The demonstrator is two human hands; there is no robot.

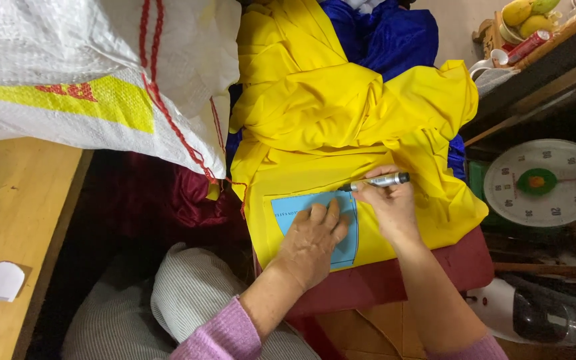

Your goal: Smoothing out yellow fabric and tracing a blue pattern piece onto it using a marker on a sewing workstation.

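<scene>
My left hand [311, 243] presses flat on a light blue paper template [288, 213] that lies on yellow fabric [314, 113]. My right hand [388, 207] grips a silver and black marker pen [381, 181], held sideways with its tip at the template's upper right edge. The yellow fabric is heaped high behind the template, over a blue cloth [388, 37]. A dark red cloth [394, 280] lies under the yellow one, near my forearms.
A big white woven sack [88, 73] with yellow and red marks sits at upper left above a wooden table [14, 220]. A round dial scale [542, 181] stands at right. Fruit in a bowl [528, 17] is on a shelf at upper right.
</scene>
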